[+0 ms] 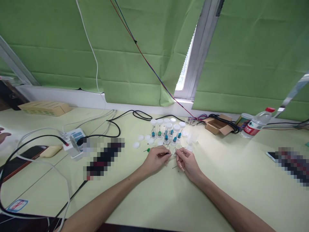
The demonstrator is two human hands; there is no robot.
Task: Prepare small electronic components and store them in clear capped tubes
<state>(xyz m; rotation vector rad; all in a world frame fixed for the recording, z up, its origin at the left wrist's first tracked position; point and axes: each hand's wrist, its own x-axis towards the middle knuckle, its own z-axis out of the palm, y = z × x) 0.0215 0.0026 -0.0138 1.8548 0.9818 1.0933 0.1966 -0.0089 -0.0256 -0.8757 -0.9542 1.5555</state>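
Note:
My left hand (157,158) is closed in a pinch near the middle of the table, and what it holds is too small to make out. Facing it, my right hand (188,161) pinches a thin shiny piece (174,151) between thumb and finger. The fingertips of both hands almost meet. Just beyond them stand several small see-through vials with white caps (182,124), holding blue or green dispensing-needle-like parts (166,137). A loose green-ended needle (148,150) lies left of my left hand. White round lids (136,145) are scattered beside the vials.
At the right are a water bottle (254,125), a can (244,121) and an open cardboard box (217,125). Left stand a white power adapter (73,146) with cables, a phone (23,158) and a yellow carton (45,108). Another person's hand (3,135) shows at the left edge.

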